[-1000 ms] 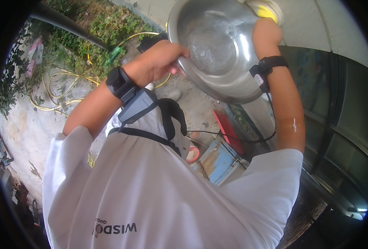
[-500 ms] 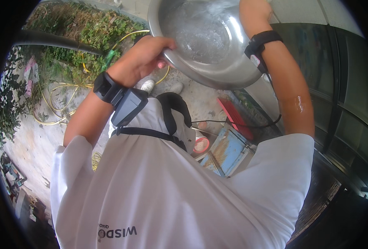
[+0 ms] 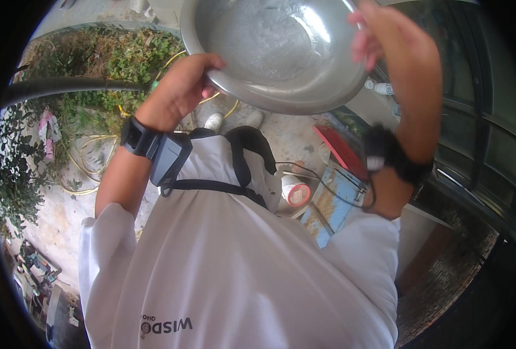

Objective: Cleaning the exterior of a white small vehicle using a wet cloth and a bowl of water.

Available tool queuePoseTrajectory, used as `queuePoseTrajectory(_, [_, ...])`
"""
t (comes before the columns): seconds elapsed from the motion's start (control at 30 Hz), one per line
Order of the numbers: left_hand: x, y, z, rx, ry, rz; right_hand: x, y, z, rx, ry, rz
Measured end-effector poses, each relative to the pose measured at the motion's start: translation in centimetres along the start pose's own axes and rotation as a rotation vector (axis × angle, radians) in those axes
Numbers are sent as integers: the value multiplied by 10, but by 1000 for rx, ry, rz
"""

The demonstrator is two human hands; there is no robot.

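left grip clasps basin rim

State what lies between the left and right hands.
In the head view, the metal basin spans the gap from the left hand, gripping its rim, to the blurred right hand; water seems to be inside.

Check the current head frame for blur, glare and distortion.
Head view: right hand and its wristband smeared, left hand clearer; head view: bright glare on the inner wall of the basin; head view: dark pipe looks bowed toward the fisheye rim, corners black.
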State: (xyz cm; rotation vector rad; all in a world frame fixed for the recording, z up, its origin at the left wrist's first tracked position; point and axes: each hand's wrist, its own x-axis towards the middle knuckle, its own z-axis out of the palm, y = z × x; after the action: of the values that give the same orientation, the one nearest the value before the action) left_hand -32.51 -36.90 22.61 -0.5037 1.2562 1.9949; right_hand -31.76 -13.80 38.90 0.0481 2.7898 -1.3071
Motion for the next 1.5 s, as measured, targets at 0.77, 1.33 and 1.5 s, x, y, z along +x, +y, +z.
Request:
queuePoseTrajectory(0.77, [-1,3,-1,147,29,9,-106,86,179,1229,209,352])
queuePoseTrajectory(1.33, [-30,-12,23,484,280,322,-85,55,173,1237,101,234])
queuePoseTrajectory(1.5, [-36,-2,21,753,349,371,-86,57,180,1320,109,245])
